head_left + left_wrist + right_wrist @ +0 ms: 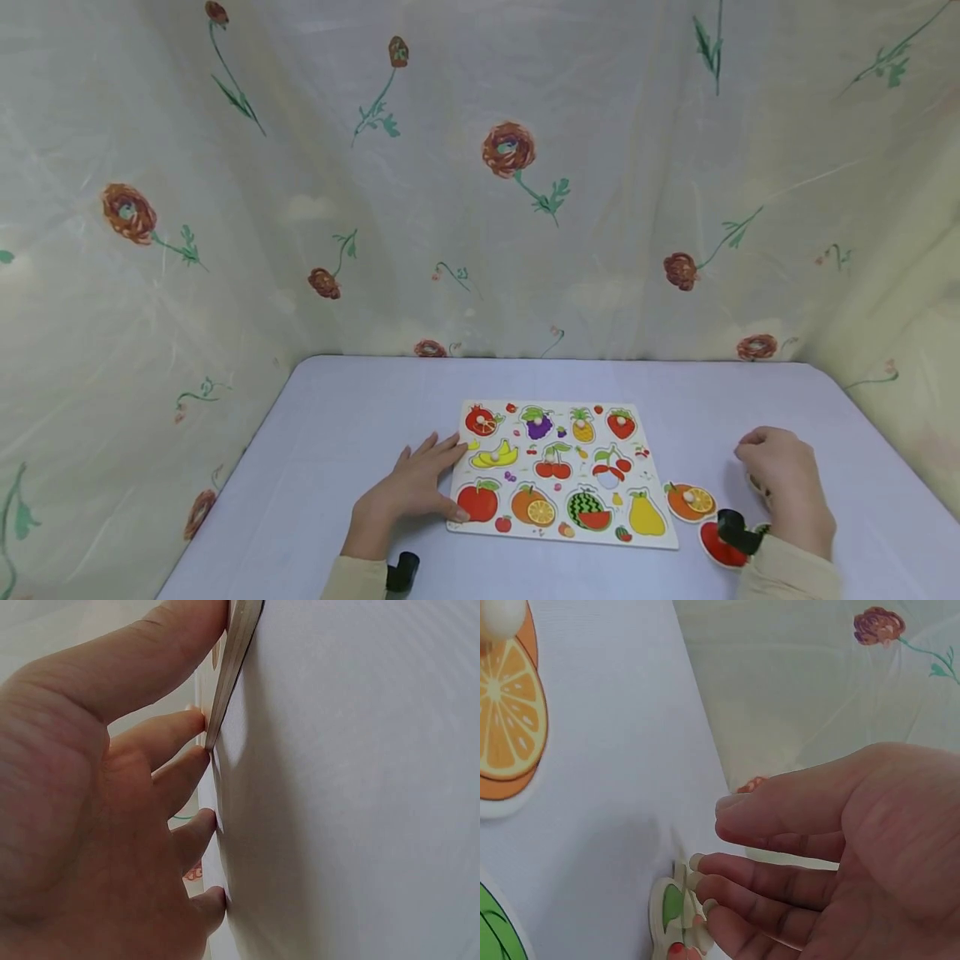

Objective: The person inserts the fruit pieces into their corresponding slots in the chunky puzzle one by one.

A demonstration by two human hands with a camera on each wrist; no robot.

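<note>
A white fruit puzzle board [582, 473] lies on the table. My left hand [412, 492] rests at its left side with spread fingers, the thumb on the lower left corner beside the red apple picture [477, 502]. In the left wrist view, the thumb and two fingertips meet the board's edge [234, 667]. Off to the right, my right hand [787, 479] hovers low with bent, relaxed fingers and nothing between thumb and fingers. Just below its fingertips, a puzzle piece with a green leaf [673, 906] shows in the right wrist view, mostly hidden in the head view.
An orange puzzle piece [688, 502] with a round knob lies right of the board. Near it, a red piece [718, 546] is partly covered by the black wrist mount [738, 532]. A flowered curtain [600, 208] hangs behind and beside the white table [360, 400].
</note>
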